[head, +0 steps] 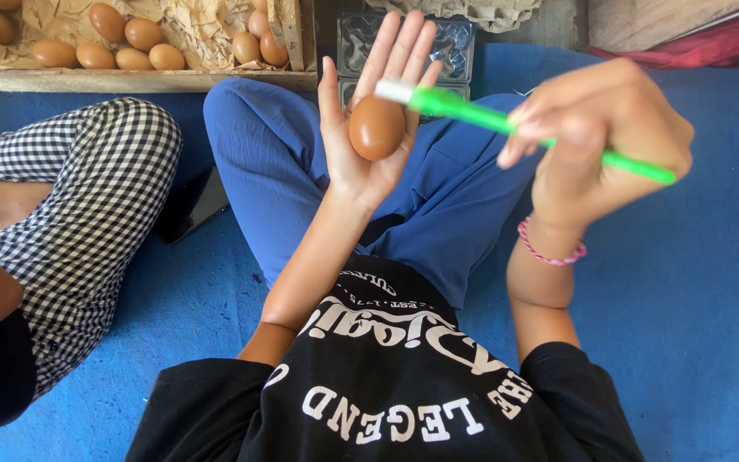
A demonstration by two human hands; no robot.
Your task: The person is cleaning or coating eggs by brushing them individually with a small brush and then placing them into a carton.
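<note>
Cradled in your open left hand (375, 111), palm up and fingers stretched straight toward the crate, a brown egg (376, 127) rests on the palm without being clasped. Your right hand (602, 128) curls shut around a green marker (515, 127), its white tip (395, 91) just above the egg. Beyond your blue-trousered knees, a wooden crate (130, 80) lined with crumpled paper holds more brown eggs (121, 43). A clear plastic egg tray (352, 38) sits behind your fingers. Checked trousers (96, 205) of another person lie at left.

A clear plastic egg carton (455, 38) lies empty beyond the knees, beside a wooden egg crate (130, 79).
</note>
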